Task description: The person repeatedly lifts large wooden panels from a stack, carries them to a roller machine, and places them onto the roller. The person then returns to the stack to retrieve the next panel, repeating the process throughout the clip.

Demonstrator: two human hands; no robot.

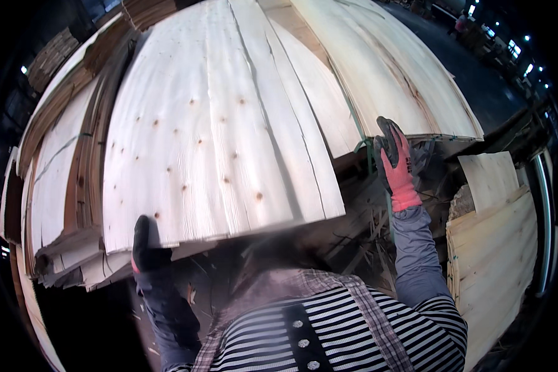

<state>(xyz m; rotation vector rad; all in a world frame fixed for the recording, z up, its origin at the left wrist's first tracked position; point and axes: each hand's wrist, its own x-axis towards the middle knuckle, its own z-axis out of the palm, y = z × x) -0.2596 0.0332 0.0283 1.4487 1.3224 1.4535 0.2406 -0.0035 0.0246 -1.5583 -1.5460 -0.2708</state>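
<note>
A wide, pale veneer sheet (pixel 186 149) with brown knots and lengthwise splits stretches away in front of me. My left hand (pixel 150 248), in a dark glove, grips its near left edge, with one digit lying over the top; the other fingers are mostly hidden beneath. My right hand (pixel 395 162), in a red glove with black fingers, is raised beside the near edge of another veneer stack (pixel 390 80). Its fingers stretch upward and overlap that edge; nothing is visibly held. A gap separates this hand from the knotted sheet.
Bundled veneer (pixel 62 173) is piled along the left. At the lower right stand upright veneer sheets (pixel 496 260), near a metal pole (pixel 545 223). Broken wood strips (pixel 378 254) litter the area below my right arm. Green strapping (pixel 370 155) hangs by the right stack.
</note>
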